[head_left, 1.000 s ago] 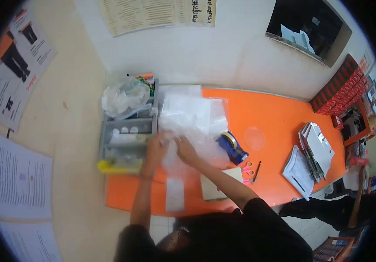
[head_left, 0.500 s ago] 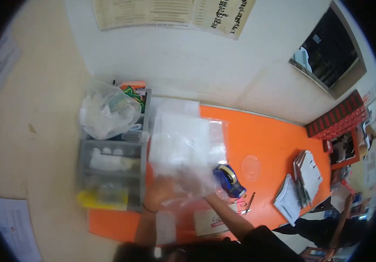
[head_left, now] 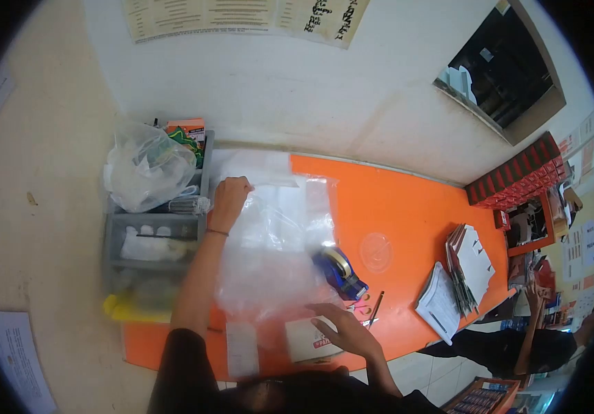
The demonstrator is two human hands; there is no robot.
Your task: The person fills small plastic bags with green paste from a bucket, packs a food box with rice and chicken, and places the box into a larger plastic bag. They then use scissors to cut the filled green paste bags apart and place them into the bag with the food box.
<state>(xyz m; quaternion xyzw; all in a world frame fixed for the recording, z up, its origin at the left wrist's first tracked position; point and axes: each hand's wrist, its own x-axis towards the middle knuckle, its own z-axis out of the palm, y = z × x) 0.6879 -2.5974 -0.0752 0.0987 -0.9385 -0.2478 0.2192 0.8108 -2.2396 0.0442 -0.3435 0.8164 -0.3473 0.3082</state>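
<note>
A clear plastic bag lies spread over the orange table, with white sheets showing at its upper part. My left hand is closed at the upper left edge of the plastic, its fingertips pinched on it. Below the plastic's lower right side, my right hand hovers with fingers apart and holds nothing. Under that hand lies a cream-coloured packet with red print. A blue tape dispenser stands just above it, near pink-handled scissors and a dark pen.
At the left stands a grey compartment tray with a crumpled plastic bag on top. Farther right are a clear round lid, papers and a stack of folders. Another person is at the far right.
My hands were together and blurred over the lower plastic; now they are apart. The left has gone up to the plastic's top edge, while the right is lower. The whole view has shifted slightly.
</note>
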